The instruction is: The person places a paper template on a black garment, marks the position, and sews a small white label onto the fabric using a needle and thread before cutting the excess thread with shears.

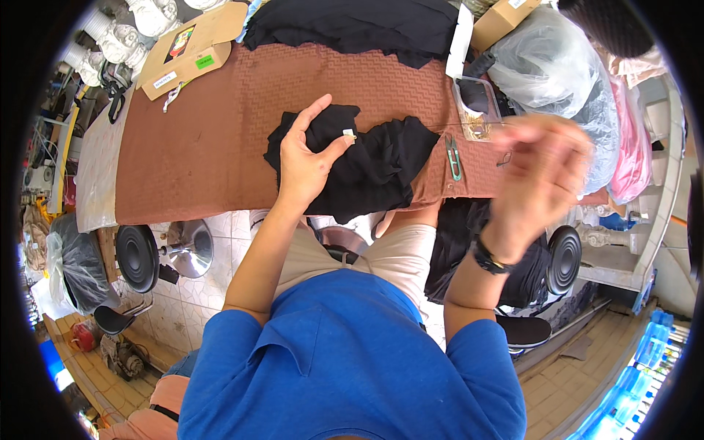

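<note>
black cloth [392, 163] lies bunched at the near edge of the table's brown cover [198, 147], right in front of the seated person in the blue shirt [345, 359]. from where i stand, the left hand [308, 158] is over its left part, thumb and forefinger spread in a wide v, the thumb's tip at a small pale tag [348, 133] on the fabric; the other fingers are hidden, so i cannot tell whether they pinch anything. the right hand [546, 165], a dark band [490, 258] round its wrist, is up in the air off to the right, fingers curled but badly blurred, and i cannot tell whether they hold something. between that hand and the cloth lie green-handled snips [454, 158], and just beyond them sits a clear box [460, 114] with small gold-coloured bits inside.
</note>
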A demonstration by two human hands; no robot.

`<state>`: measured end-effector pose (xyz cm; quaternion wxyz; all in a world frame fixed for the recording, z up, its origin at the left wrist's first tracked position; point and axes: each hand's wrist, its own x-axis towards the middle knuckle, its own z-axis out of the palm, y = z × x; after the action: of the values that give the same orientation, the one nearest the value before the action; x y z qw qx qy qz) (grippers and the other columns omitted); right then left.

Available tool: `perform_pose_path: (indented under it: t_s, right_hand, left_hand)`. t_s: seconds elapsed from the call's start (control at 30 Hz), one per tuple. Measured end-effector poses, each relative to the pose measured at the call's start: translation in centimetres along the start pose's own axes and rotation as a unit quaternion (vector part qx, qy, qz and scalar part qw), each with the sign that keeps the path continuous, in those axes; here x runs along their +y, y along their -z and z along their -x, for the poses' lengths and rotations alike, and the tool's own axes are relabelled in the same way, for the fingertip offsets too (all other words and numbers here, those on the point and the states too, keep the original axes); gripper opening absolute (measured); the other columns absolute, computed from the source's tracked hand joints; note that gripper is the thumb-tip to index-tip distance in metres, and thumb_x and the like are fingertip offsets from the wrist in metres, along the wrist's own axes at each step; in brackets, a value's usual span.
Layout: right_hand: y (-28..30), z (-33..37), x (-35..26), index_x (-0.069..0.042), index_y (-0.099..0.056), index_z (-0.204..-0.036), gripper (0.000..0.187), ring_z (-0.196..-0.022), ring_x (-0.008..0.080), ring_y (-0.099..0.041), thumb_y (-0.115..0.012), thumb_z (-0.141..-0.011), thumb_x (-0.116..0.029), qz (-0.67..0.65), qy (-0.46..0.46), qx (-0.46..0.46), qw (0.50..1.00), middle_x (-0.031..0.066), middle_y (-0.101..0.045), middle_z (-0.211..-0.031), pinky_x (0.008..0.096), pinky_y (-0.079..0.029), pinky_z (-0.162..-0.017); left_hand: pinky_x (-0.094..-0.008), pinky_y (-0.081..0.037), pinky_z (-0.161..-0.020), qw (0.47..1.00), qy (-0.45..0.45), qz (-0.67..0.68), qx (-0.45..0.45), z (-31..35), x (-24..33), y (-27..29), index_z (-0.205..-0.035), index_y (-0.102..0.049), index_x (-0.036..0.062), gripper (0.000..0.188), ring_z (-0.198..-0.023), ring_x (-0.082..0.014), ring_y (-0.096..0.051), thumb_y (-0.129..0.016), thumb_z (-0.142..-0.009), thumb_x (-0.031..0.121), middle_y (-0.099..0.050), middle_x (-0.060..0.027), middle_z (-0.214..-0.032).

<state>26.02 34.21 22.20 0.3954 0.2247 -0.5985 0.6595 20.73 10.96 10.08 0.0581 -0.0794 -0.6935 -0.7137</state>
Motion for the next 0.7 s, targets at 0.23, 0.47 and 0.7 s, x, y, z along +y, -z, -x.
perform_pose_path:
  t_s: [0.23,0.47,0.7]
  right_hand:
    - [7.1,-4.0,-8.9,-0.007,-0.062,-0.107,0.009,-0.074,0.014,-0.051,-0.062,-0.102,-0.015,-0.064,0.147,0.063,0.985,0.0022,-0.057,-0.087,0.0239,-0.045,-0.067]
    - [7.8,-2.9,-10.5,-0.006,-0.064,-0.101,0.009,-0.075,0.0135,-0.058,-0.066,-0.094,-0.003,-0.122,0.139,-0.021,0.982,0.0034,-0.064,-0.092,0.0243,-0.047,-0.067]
    - [-1.4,2.0,-1.8,0.001,-0.071,-0.095,0.013,-0.08,0.0189,-0.069,-0.069,-0.085,0.01,0.148,-0.153,-0.127,0.969,0.0119,-0.071,-0.092,0.0289,-0.055,-0.072]
  left_hand:
    - [-0.0295,-0.044,-0.106,1.0,0.004,0.001,0.004,-0.5,-0.8,0.4,-0.136,-0.059,-0.0007,0.062,-0.118,-0.0162,-0.059,-0.08,-0.077,-0.004,-0.063,-0.0108,-0.131]
    - [-0.0272,-0.051,-0.098,1.0,-0.009,0.028,-0.006,-0.5,0.2,-0.2,-0.139,-0.055,-0.0027,0.063,-0.106,-0.0135,-0.065,-0.077,-0.08,-0.008,-0.067,-0.0101,-0.121]
    - [-0.026,-0.054,-0.093,0.98,0.081,0.175,-0.043,-0.1,1.5,0.4,-0.144,-0.051,-0.001,0.065,-0.098,-0.0122,-0.068,-0.073,-0.084,-0.011,-0.07,-0.008,-0.113]
